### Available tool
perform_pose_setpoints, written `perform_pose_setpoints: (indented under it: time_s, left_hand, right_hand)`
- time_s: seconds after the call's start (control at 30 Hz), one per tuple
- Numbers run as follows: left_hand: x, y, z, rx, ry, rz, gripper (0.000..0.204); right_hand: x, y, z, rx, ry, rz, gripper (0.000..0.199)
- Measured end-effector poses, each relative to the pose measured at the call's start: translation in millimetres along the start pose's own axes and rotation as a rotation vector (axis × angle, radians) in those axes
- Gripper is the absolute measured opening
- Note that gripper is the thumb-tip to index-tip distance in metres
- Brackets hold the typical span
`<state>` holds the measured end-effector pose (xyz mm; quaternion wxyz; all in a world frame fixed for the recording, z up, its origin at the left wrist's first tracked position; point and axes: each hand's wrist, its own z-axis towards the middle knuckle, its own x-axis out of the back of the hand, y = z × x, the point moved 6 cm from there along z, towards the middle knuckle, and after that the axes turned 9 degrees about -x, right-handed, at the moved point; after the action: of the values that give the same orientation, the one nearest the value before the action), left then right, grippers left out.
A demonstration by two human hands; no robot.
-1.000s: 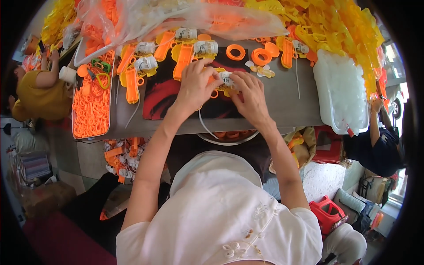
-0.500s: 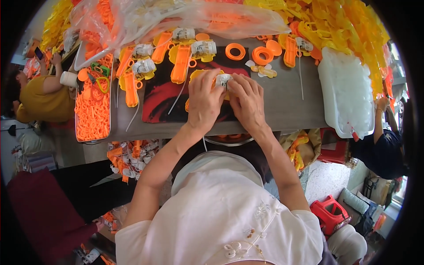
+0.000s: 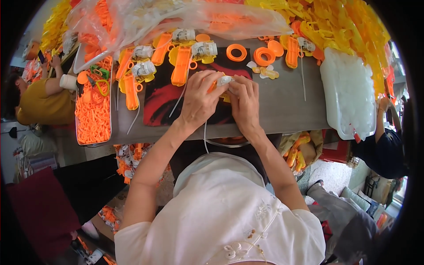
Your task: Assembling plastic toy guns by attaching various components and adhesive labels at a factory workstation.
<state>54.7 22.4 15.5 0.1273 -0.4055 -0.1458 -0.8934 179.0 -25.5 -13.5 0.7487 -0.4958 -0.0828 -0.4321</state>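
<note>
Over the dark mat (image 3: pixel 154 106), my two hands are closed around a half-built toy gun (image 3: pixel 224 81) in yellow and orange plastic with a white mechanism. My left hand (image 3: pixel 199 98) grips it from the left, fingers curled over the top. On the other side my right hand (image 3: pixel 244 102) pinches the white part with thumb and fingers. Most of the piece is hidden by my fingers. A thin white tube (image 3: pixel 206 139) hangs below it past the table edge. Similar toy guns with orange grips lie beyond, including one (image 3: pixel 180 66) just past my left hand.
An orange-filled tray (image 3: pixel 92 119) with cutters stands at the left. At the right is a bin of whitish pieces (image 3: pixel 349 92). Orange rings (image 3: pixel 264 56) lie beyond my right hand; yellow parts (image 3: pixel 349 26) are heaped at the back. Other people are at both sides.
My hands have tilted the toy gun, so orange shows beside the white part and more tube hangs down. At the lower right, a person in grey trousers now covers most of a red stool.
</note>
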Motion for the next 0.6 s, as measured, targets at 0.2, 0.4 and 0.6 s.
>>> perform_pose_setpoints:
  time_s: [0.2,0.4,0.6]
  left_hand:
    - [-6.3,-15.6,-4.7,0.062,0.023,-0.153,0.031]
    - [12.8,-10.9,-37.8,0.434,0.13,-0.203,0.029]
    - [3.6,21.8,-48.7,0.621,0.285,-0.74,0.032]
  right_hand:
    - [-4.0,1.5,2.0,-0.019,-0.013,0.027,0.031]
    - [18.1,9.6,-13.0,-0.042,-0.078,-0.025,0.035]
    - [18.9,-25.9,-37.4,-0.127,-0.223,-0.433,0.065]
